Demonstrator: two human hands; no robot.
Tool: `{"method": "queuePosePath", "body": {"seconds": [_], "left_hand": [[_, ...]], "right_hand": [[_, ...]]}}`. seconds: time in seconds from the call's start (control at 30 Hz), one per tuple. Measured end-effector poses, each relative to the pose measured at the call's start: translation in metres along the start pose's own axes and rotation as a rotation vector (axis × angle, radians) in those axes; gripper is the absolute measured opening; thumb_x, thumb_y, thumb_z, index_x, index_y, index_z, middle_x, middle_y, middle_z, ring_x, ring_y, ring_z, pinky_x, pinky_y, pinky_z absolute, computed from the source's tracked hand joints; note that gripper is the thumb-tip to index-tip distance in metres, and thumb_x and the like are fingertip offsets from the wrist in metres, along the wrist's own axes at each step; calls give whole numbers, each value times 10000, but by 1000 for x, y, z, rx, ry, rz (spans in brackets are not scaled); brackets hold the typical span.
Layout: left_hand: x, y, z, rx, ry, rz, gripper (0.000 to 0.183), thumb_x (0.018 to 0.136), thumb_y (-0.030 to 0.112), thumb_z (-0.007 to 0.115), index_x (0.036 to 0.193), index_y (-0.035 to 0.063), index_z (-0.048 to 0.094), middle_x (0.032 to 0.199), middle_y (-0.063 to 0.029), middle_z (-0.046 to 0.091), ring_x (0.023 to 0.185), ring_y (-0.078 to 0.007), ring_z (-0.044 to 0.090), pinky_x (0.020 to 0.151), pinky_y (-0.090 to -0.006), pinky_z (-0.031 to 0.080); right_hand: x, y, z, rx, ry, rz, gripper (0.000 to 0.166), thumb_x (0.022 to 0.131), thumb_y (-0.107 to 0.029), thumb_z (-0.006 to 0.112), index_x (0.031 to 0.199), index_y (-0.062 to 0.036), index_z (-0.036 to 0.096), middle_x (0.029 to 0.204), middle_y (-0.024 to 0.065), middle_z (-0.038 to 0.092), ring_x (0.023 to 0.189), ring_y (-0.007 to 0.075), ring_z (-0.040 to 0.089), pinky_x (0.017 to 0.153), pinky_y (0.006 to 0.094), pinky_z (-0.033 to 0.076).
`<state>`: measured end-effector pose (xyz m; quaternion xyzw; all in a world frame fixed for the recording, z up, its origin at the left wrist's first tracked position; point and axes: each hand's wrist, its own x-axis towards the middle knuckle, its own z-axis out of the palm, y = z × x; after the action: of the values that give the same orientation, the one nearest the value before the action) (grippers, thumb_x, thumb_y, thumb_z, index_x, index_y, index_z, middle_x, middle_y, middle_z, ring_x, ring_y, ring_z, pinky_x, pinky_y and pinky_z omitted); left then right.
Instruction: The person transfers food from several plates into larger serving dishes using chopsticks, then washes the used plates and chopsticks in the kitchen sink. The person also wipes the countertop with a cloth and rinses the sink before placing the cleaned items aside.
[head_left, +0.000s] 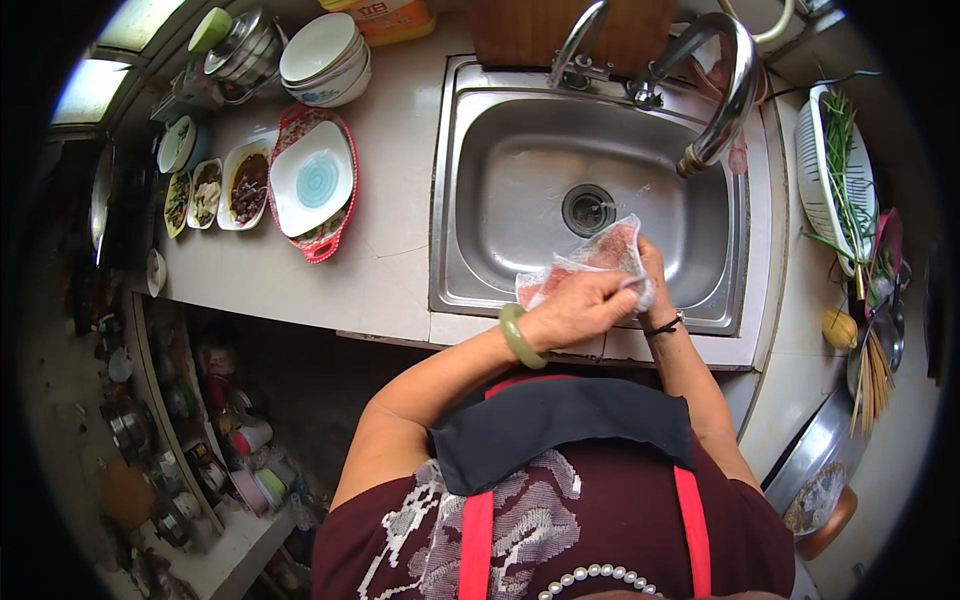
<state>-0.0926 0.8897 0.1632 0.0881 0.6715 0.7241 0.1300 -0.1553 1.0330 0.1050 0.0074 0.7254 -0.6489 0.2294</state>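
Over the front of a stainless steel sink (517, 172), a red and white dishcloth (611, 249) is bunched between my two hands. My left hand (581, 306), with a green bangle at the wrist, grips the cloth from the near side. Behind it, my right hand (655, 271) clasps the cloth's right end; its fingers are partly hidden by the cloth and the left hand. Just beyond the cloth lies the sink drain (589, 210), with a little water around it. A curved chrome faucet (739, 97) arches over the basin's right side.
Left on the counter (390, 187) are a white plate (313, 180) on a red-rimmed dish, several food dishes (247, 184) and stacked bowls (328, 60). A second faucet (581, 45) stands behind the sink. To the right is a white basket (836, 172) of green stalks, beside chopsticks (872, 386).
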Motion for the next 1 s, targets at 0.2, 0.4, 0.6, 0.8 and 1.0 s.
{"method": "queuePosePath", "body": {"seconds": [0.2, 0.4, 0.6, 0.8, 1.0], "left_hand": [[-22, -17, 5, 149, 108, 205, 441, 804, 264, 480, 1175, 25, 466, 1278, -179, 373, 1179, -299, 368, 991, -412, 269], [-130, 28, -62, -447, 140, -205, 430, 807, 95, 402, 1227, 9, 417, 1256, -120, 413, 1011, -204, 518, 799, -299, 467], [-256, -3, -96, -388, 848, -442, 319, 891, 219, 448, 1120, 0, 489, 1113, -101, 519, 928, -173, 549, 730, -278, 482], [-359, -56, -59, -753, 1138, -694, 234, 902, 217, 422, 1012, 36, 524, 1027, -70, 547, 837, -151, 559, 701, -272, 480], [-397, -77, -14, -955, 1203, -678, 227, 904, 192, 427, 1023, 22, 519, 1039, -90, 546, 850, -174, 571, 711, -288, 486]], "right_hand": [[-9, -41, 53, -1161, -221, -994, 134, 681, -152, 586, 750, -39, 569, 651, 76, 559, 588, 195, 556, 527, 311, 447], [22, -110, 129, -1109, -306, -1117, 130, 666, -160, 567, 735, -51, 552, 650, 117, 508, 633, 258, 531, 591, 335, 421], [17, -39, 244, -755, -712, -1106, 437, 803, -353, 536, 1138, -80, 475, 1215, 121, 442, 1143, 273, 393, 943, 490, 285], [6, 21, 275, -1121, -852, -1067, 652, 730, -501, 553, 1257, -143, 414, 1381, 140, 244, 1285, 368, 161, 949, 653, 143], [0, 24, 376, -976, -1170, -1302, 667, 719, -521, 535, 1260, -148, 419, 1398, 147, 213, 1293, 354, 168, 964, 643, 98]]}}
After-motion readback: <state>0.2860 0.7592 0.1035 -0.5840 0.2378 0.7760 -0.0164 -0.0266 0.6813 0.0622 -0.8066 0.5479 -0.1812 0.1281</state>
